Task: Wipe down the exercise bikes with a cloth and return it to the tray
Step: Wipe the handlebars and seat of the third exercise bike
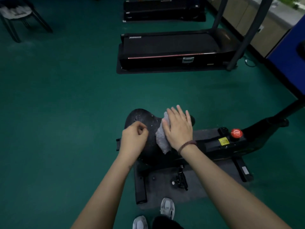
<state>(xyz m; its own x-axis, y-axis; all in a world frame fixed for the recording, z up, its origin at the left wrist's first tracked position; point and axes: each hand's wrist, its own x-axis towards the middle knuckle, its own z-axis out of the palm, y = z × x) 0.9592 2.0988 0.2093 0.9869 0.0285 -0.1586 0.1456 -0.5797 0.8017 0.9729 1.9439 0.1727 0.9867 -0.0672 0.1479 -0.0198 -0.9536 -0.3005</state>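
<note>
Flat right hand (179, 129) apparently presses cloth (162, 143) onto saddle (140, 116).

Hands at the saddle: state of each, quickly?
Left hand: fingers curled, nothing visibly held.
Right hand: open, flat, pressing the cloth on the saddle.

Worn gear, wrist down to feet.
Left hand (133, 139), right hand (179, 129) and both forearms bare right up to the frame edge. Beaded bracelet (187, 145) round right wrist, dark reddish-brown, single strand. Dark trousers (166, 223) just showing at bottom edge. Sneakers (167, 207), pair, grey-white with darker grey panels, fine detail blurred.
</note>
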